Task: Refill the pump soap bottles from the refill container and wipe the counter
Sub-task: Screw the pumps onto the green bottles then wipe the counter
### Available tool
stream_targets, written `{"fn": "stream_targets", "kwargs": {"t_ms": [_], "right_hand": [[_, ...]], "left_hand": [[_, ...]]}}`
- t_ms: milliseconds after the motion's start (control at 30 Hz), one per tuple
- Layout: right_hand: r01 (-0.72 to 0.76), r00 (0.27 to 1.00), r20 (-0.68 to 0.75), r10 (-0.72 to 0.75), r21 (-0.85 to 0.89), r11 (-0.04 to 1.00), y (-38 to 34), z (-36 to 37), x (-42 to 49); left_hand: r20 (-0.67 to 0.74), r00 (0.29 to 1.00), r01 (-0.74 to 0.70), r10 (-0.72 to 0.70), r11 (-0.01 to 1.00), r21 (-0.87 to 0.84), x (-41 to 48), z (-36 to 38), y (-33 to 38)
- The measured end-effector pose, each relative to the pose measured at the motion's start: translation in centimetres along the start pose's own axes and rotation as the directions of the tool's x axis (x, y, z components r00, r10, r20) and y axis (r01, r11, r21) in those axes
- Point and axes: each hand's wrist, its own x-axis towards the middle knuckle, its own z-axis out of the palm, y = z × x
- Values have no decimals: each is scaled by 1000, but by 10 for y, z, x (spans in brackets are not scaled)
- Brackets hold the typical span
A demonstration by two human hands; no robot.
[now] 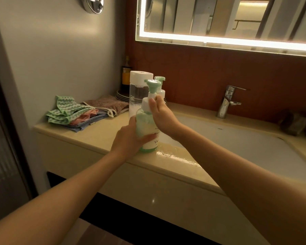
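- Left hand (129, 138) grips the green pump bottle (147, 124) at frame centre, standing on the counter (99, 137).
- Right hand (162, 113) pinches its white collar (146, 103).

We get a dim, warm picture, lit mainly by the strip around the mirror (219, 40) — its lower edge burns out to pure white. That light lays a rippled glare on the counter (177, 157) and a glint on the faucet (227, 98). The left edge sinks into shadow. The left hand (129, 138) on the pump bottle (147, 124) is smeared a little by motion, and the wide lens bows the mirror's frame and the counter's front — far corners go soft.
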Motion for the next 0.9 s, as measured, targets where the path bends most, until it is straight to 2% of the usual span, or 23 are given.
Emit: {"fn": "stream_targets", "kwargs": {"t_ms": [67, 167, 300, 467, 633, 900], "right_hand": [[-29, 997, -74, 19, -136, 990, -2, 3, 0], [-41, 984, -177, -6, -257, 965, -5, 6, 1], [-58, 966, -257, 10, -180, 982, -11, 4, 6], [-86, 947, -320, 24, -180, 980, -12, 7, 6], [-112, 966, -252, 57, -209, 971, -9, 8, 7], [-18, 993, -116, 8, -88, 996, 4, 18, 4]], "left_hand": [[-81, 997, 10, -2, 995, 102, -4, 5, 5], [-139, 990, 41, -20, 987, 153, -7, 11, 9], [-155, 987, 72, -46, 983, 166, -6, 13, 13], [-170, 984, 72, -46, 986, 150, -6, 17, 14], [-162, 985, 85, -59, 984, 159, -4, 13, 10], [-147, 985, 117, -92, 978, 173, 8, 8, -7]]}}
